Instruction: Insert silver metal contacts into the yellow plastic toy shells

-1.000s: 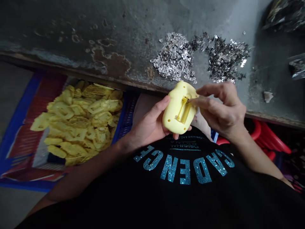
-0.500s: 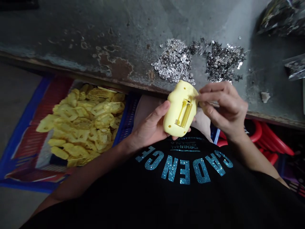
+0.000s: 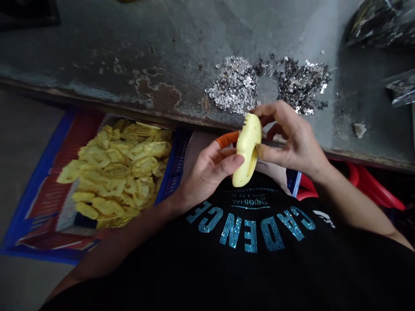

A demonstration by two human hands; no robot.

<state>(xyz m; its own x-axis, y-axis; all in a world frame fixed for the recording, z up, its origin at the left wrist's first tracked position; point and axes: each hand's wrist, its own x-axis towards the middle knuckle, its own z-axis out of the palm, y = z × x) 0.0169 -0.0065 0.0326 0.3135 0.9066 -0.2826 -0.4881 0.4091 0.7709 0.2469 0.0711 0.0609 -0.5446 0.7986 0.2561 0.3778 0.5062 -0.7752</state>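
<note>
A pale yellow plastic shell with a battery compartment is held tilted nearly edge-on in front of my chest. My left hand grips its left side, thumb on the near edge; an orange finger cover is on one of its fingers. My right hand is closed on the shell's right side, thumb tip at the compartment opening and fingers at the upper edge. Whether a small part is under that thumb I cannot tell. Just beyond lies a pile of small silvery metal contacts, with a darker metal pile to its right.
A worn grey metal table spans the far side, its edge close to my hands. At left, a blue crate contains many yellow shells. Plastic bags of parts sit at back right. Red objects are below the table's right part.
The shell has turned from facing me to nearly edge-on. My right hand has moved left onto it, and my left hand's finger with the orange cover now shows.
</note>
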